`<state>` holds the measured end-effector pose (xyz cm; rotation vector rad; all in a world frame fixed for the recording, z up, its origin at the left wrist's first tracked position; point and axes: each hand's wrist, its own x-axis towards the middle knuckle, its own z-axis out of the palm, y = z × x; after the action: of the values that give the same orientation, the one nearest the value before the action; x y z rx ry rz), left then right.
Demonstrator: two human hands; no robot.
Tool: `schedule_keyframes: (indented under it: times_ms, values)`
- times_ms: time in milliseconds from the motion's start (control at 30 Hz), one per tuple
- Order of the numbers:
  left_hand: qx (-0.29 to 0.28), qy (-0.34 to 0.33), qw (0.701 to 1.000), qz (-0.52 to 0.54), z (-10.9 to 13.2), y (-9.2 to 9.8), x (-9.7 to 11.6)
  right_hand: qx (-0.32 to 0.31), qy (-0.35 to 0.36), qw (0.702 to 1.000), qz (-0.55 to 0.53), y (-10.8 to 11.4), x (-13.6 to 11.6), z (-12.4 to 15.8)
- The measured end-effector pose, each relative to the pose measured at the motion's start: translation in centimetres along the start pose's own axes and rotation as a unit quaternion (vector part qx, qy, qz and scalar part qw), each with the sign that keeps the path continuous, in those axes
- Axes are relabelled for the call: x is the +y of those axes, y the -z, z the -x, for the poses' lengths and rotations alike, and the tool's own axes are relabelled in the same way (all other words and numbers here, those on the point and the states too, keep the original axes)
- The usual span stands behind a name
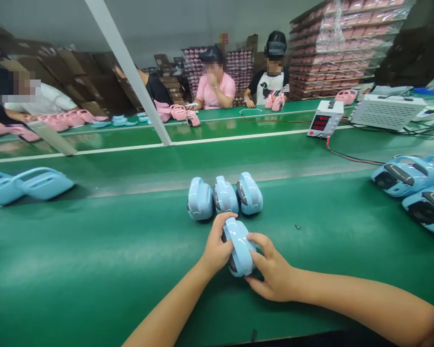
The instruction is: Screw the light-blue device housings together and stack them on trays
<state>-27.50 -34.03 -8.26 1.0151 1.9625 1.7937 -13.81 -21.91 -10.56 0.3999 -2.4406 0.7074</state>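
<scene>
A light blue portable speaker (240,248) with a glossy carry handle stands on the green bench in front of me. My left hand (217,246) grips its handle from the left, thumb on the near side and fingers over the far end. On the opposite side, my right hand (271,270) is curled round the casing, with its fingertips against it. Just beyond stand three matching blue speakers in a row: the left speaker (200,200), the middle speaker (225,195) and the right speaker (250,193). My fingers partly hide the held speaker's dark front.
Blue speakers (405,176) cluster at the right edge; blue casings (45,184) lie at left. A small black piece (297,226) rests right of my hands. A power supply (325,119) with wires stands beyond. Co-workers (217,89) sit across, near pink speakers (179,112). A white post (130,72) rises left.
</scene>
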Motion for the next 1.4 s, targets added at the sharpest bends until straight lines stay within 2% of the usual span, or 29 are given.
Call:
schedule_keyframes:
  times_ms: [433, 633, 767, 933, 1000, 1067, 1167, 1233, 1300, 1400]
  values:
    - [-0.001, 0.002, 1.0, 0.014, 0.0, -0.1, -0.1, -0.013, -0.027, 0.999, -0.03, 0.1, -0.1, -0.2]
    - [0.004, 0.009, 0.999, 0.038, 0.0, -0.4, -0.3, -0.094, -0.137, 0.976, -0.144, 1.2, -0.6, -1.7]
    - [0.003, 0.016, 0.999, 0.04, 0.0, -0.2, -0.6, -0.1, -0.205, 0.943, -0.242, 1.3, -0.9, -2.7]
    - [-0.019, 0.002, 0.994, 0.111, 0.3, -0.3, -0.9, -0.026, -0.271, 0.884, -0.381, 2.5, -0.6, -2.5]
    - [-0.001, 0.0, 0.992, 0.126, 0.4, -0.4, -0.8, 0.01, -0.285, 0.861, -0.422, 4.3, -0.7, -2.2]
    - [0.019, 0.003, 0.995, 0.101, 0.4, -0.5, -0.8, 0.051, -0.289, 0.852, -0.434, 6.6, -1.0, -1.8]
    - [0.036, 0.017, 0.999, 0.02, 0.2, -0.8, -1.3, 0.145, -0.281, 0.863, -0.395, 10.3, -0.8, -1.7]
    - [0.046, 0.036, 0.998, -0.021, 0.0, -1.0, -1.9, 0.21, -0.266, 0.875, -0.345, 12.1, 0.4, -2.0]
    - [0.054, 0.057, 0.996, -0.038, -0.3, -1.2, -2.6, 0.252, -0.245, 0.887, -0.3, 13.0, 2.7, -2.7]
    - [0.064, 0.074, 0.994, -0.047, -0.5, -1.5, -3.5, 0.269, -0.236, 0.896, -0.263, 12.4, 7.3, -4.1]
